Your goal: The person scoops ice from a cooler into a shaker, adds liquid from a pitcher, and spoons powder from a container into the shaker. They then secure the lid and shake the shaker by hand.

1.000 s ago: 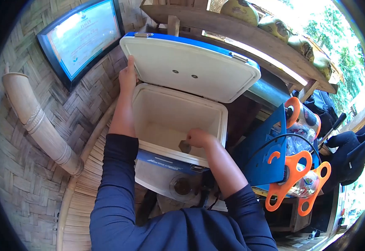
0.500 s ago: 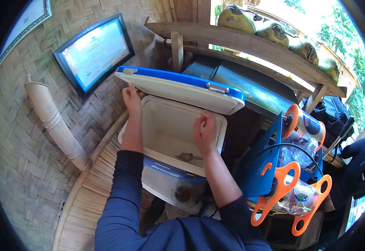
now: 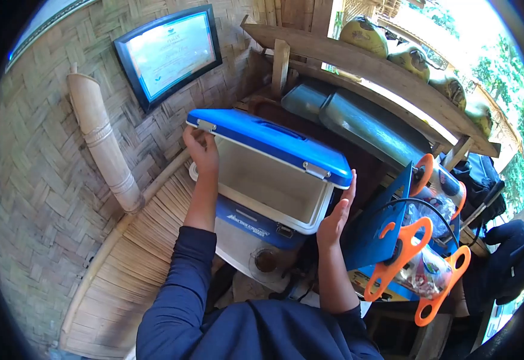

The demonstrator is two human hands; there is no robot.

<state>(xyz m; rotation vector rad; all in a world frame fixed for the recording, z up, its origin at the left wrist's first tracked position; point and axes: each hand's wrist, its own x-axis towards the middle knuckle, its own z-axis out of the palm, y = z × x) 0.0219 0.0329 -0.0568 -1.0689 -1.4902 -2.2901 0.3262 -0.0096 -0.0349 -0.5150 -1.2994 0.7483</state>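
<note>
Where your blue-and-white plastic cooler box (image 3: 251,224) stands before you, your right hand (image 3: 335,221), flat with fingers extended, touches the partly raised blue plastic lid (image 3: 262,137) at its right corner; your left hand (image 3: 203,151), fingers bent, holds its left corner.

- Cooler (image 3: 251,222): centre, before the person.
- Lid (image 3: 268,139): tilted above the cooler, between the left hand (image 3: 202,150) and right hand (image 3: 335,221).
- Cup (image 3: 266,260): before the cooler, on the person's side.
- Slats (image 3: 130,270): left, between wall (image 3: 33,198) and cooler.
- Tube (image 3: 102,141) and frame (image 3: 169,55): on the wall, tube left of frame.
- Coconuts (image 3: 409,60): in a row on the shelf (image 3: 394,81), behind, to the right.
- Rolls (image 3: 425,271): right of the cooler.
- Bag (image 3: 481,187): beyond the rolls.
</note>
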